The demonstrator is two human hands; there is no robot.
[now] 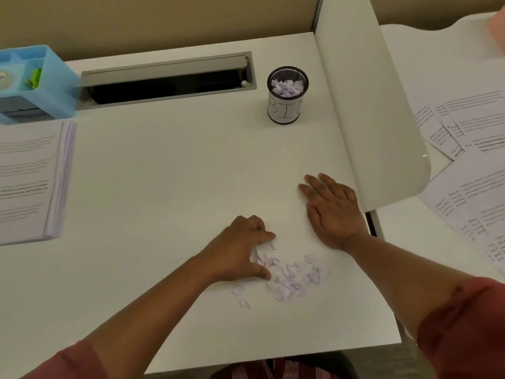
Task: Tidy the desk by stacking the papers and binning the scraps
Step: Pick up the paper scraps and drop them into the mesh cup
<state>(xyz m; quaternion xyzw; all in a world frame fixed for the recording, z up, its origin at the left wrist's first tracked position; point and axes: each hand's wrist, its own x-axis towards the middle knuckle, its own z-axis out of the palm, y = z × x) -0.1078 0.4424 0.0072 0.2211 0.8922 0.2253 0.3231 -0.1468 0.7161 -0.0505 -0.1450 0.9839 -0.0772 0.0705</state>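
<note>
Both hands (284, 236) near desk scraps (292, 277); left hand (237, 250) seemingly pinching some

Your left hand (240, 247) covers some scraps (292, 277); the paper stack (30, 181) runs off-frame, its print blurred.

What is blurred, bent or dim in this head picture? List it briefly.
Head view: warm, dim, even light with soft shadows and no glare; wide-angle lens bows the divider panel and desk edges; print on the stacked papers at left is smeared and unreadable; the scraps by the left hand look soft; the bin is fairly sharp.
</note>
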